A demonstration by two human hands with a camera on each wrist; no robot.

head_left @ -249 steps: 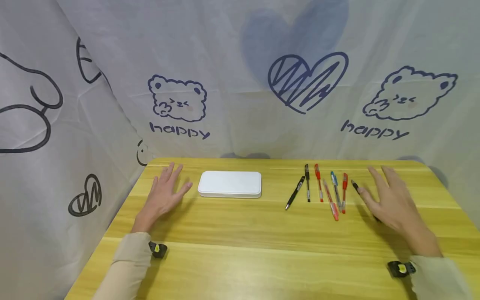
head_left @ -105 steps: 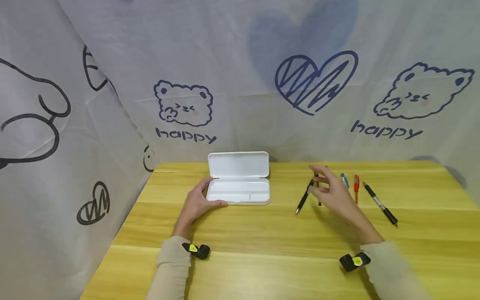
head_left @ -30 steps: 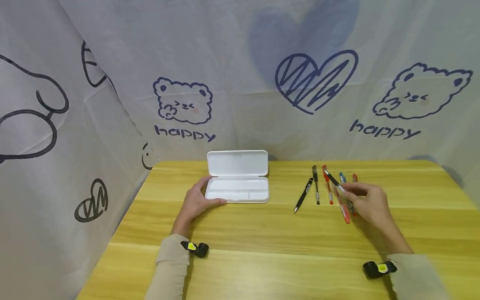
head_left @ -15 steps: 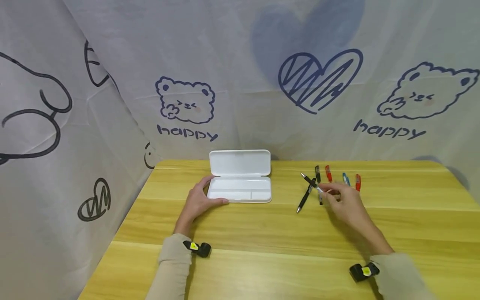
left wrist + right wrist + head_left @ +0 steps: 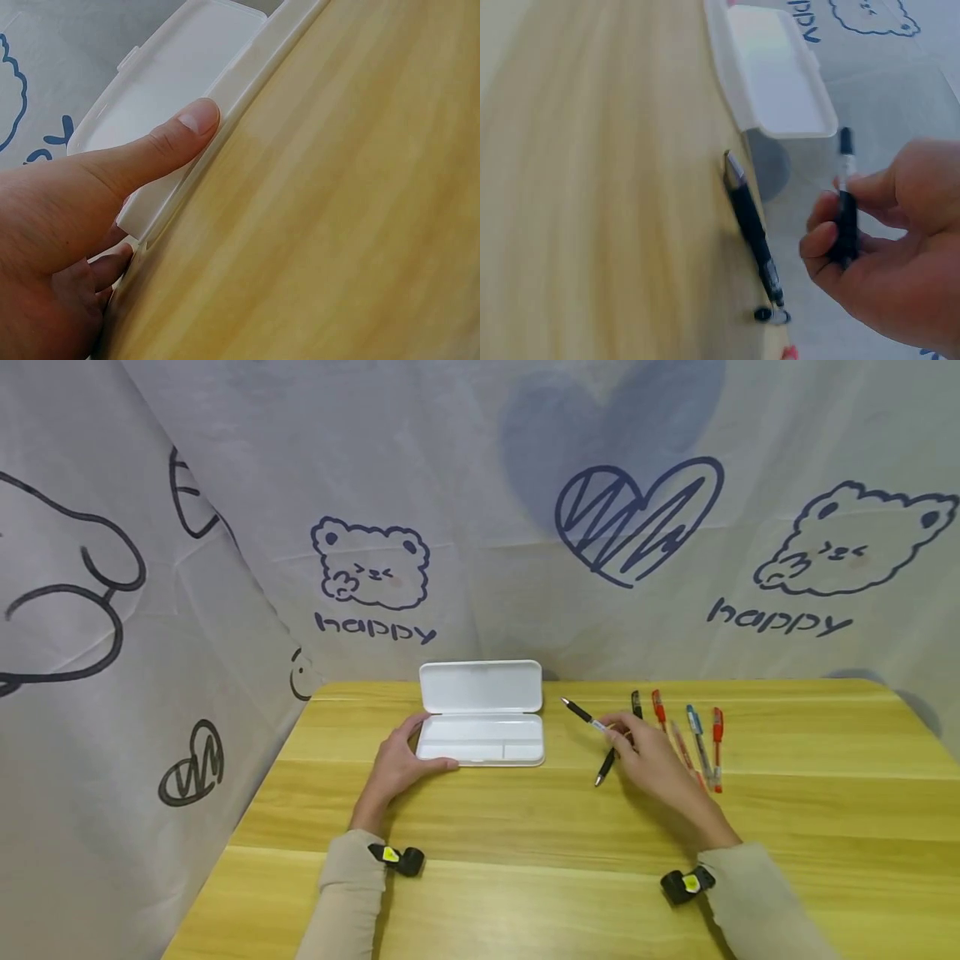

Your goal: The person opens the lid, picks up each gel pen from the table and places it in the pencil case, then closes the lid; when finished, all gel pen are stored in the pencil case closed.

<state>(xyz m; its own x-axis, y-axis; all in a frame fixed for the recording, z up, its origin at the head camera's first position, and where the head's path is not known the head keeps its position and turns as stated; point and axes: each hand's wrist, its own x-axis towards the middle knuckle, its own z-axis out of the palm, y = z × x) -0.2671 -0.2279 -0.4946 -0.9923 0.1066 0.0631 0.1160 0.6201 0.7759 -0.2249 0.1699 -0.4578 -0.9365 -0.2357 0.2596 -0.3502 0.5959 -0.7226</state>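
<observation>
My left hand grips the left end of an open white pencil case, its thumb along the front edge and its fingers round the side. The lid stands upright behind the base, whose inside is divided into compartments and holds nothing. Between thumb and fingers, my right hand pinches a pen with black ends and a pale middle. That pen points left, raised off the table to the right of the case. Below the right hand lies a black pen, partly covered by it in the head view.
Right of the right hand lie a black-capped pen, two red-capped pens, one of them a red pen at the far right, a pinkish pen and a blue-capped pen. A printed cloth hangs behind the wooden table.
The case, closed at first, now stands open with my left hand on it. My right hand has picked up the rightmost pen and carried it left over the others toward the case.
</observation>
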